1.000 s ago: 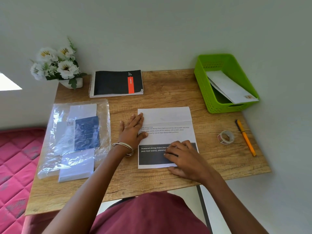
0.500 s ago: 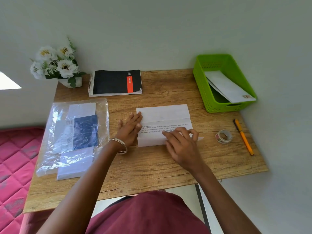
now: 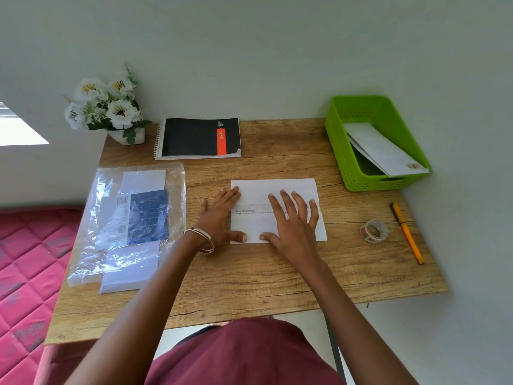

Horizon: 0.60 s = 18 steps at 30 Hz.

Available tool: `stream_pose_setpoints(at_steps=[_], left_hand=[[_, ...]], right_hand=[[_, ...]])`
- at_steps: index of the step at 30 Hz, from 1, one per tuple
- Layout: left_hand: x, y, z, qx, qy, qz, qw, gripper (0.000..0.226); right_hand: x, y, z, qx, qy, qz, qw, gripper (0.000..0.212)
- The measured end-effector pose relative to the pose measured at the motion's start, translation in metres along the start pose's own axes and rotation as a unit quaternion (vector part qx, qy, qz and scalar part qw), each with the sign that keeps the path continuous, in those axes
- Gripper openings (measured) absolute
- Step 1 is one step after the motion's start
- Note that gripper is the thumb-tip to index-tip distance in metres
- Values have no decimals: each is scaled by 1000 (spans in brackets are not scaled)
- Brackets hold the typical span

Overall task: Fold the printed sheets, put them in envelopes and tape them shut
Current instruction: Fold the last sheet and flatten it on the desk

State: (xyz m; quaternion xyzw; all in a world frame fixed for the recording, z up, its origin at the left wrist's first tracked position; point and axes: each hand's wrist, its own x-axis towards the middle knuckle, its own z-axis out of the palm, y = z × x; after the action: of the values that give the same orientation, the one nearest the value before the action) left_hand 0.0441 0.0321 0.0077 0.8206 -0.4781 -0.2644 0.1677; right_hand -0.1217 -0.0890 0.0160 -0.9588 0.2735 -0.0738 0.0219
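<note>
Your left hand [image 3: 220,215] lay flat with straight fingers at the left edge of the folded printed sheet [image 3: 277,209], thumb tip on its near left corner, holding nothing and simply pinning the paper to the table [image 3: 249,273]. Your right hand [image 3: 291,220] was spread wide, palm down, over the middle and right of the sheet, fingers splayed toward the far edge, likewise gripping nothing. The sheet sat at the centre of the table, between the plastic packet of envelopes [image 3: 130,223] on the left and the tape roll [image 3: 373,231] on the right, well apart from both. The step in hand appeared to be setting the crease of a fold. To do it well, you would have kept the left hand as the anchor, checked that the side edges of the layers met squarely, and swept the right palm outward along the fold line before pressing firmly; a skewed layer would have made the piece too wide for an envelope. The sheet's long axis ran left to right across the table, parallel to its near edge, with the printed lines reading the right way up toward you. A folded flap covered the far part; whether a second flap lay beneath your right hand could not be told for certain.
</note>
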Motion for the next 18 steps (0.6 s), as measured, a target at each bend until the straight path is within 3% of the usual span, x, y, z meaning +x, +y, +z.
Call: stream_pose_setpoints(at_steps=[9,12,14,18], left_hand=[[2,-2,0,7,0,-2,1000,108],[2,-2,1,10,-2,-2,1000,108],[3,-1,1,11,-4,-4,1000,108],[4,-2,2,14,-6,-8,1000,108]], right_hand=[[-19,63,-6,46,-47,110,992,100],[-24,82,-11,40,-35,132,990,90],[-26,86,-15,29,5,96,995,79],[-28,73,-17,60,9,-107,992,56]])
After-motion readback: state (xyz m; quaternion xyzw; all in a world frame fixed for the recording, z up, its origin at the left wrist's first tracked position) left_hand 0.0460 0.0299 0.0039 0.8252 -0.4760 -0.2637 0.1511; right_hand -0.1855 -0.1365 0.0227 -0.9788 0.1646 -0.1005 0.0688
